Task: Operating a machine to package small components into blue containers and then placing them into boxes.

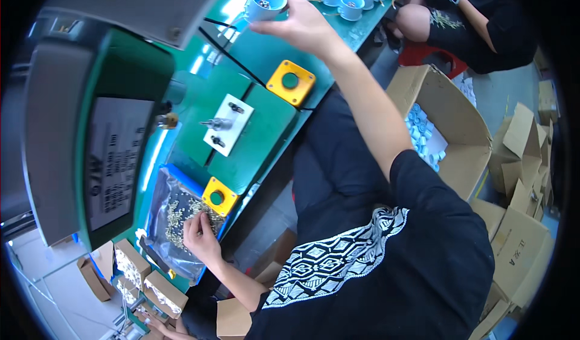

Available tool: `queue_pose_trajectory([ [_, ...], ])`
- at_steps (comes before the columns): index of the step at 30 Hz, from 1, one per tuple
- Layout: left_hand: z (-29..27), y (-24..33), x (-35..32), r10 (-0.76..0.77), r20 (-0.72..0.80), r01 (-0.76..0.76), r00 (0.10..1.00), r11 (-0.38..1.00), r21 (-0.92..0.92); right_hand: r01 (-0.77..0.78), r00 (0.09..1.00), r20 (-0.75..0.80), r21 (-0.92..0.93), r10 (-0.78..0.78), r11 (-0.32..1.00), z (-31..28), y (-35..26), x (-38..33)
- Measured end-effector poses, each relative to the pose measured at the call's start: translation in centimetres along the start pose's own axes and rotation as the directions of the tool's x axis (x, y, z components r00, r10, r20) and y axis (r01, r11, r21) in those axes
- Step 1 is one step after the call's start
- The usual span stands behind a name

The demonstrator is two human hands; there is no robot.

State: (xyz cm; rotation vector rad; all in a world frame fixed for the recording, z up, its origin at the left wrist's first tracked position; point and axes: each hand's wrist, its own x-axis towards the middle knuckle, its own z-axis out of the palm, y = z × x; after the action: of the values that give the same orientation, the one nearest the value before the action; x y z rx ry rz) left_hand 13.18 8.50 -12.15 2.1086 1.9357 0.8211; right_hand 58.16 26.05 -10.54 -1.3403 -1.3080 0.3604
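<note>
My right hand (301,27) is closed round a light-blue plastic cup-shaped part (257,10) at the far side of the green bench. Some small pieces show inside that part. At the near left, my left hand (202,241) dips into a blue-edged, plastic-lined tray (172,174), its fingers drawn together over loose small metal pieces (175,216). Whatever sits between those fingertips is too small to make out. Between my hands stands a white plate fixture (235,122) with a metal post and two black clamps.
Yellow boxes with green buttons (290,80) (220,197) flank the fixture. A green-and-grey machine (121,68) rises at left. More blue cups (350,6) stand at the far end. At right are a carton (465,119) of blue parts and a seated person (483,19); another person's hand (158,327) shows lower left.
</note>
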Motion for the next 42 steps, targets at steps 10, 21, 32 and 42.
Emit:
queue_pose_trajectory([
  [10, 0.8, -1.7, -0.3, 0.005, 0.022, -0.004, 1.000, 0.998, -0.066, 0.094, 0.968, 0.228, -0.723, 0.108, 0.685, 10.5, 7.6, 10.9],
  [21, 0.6, -1.2, 0.1, -0.030, 0.042, 0.031, 0.999, 0.999, -0.026, 0.346, 0.924, 0.266, -0.888, -0.276, 0.302, -2.2, 8.2, 6.6],
  [32, 1.0, 0.1, 0.1, 0.006, -0.026, -0.007, 1.000, 0.998, -0.055, -0.056, 0.997, 0.075, 0.863, -0.018, 0.503, 2.5, -10.1, -10.2],
  [42, 0.5, 0.2, -0.3, -0.035, -0.009, 0.034, 0.999, 0.998, -0.059, 0.487, 0.873, -0.092, 0.105, -0.480, 0.867, 8.4, -11.3, -11.0],
])
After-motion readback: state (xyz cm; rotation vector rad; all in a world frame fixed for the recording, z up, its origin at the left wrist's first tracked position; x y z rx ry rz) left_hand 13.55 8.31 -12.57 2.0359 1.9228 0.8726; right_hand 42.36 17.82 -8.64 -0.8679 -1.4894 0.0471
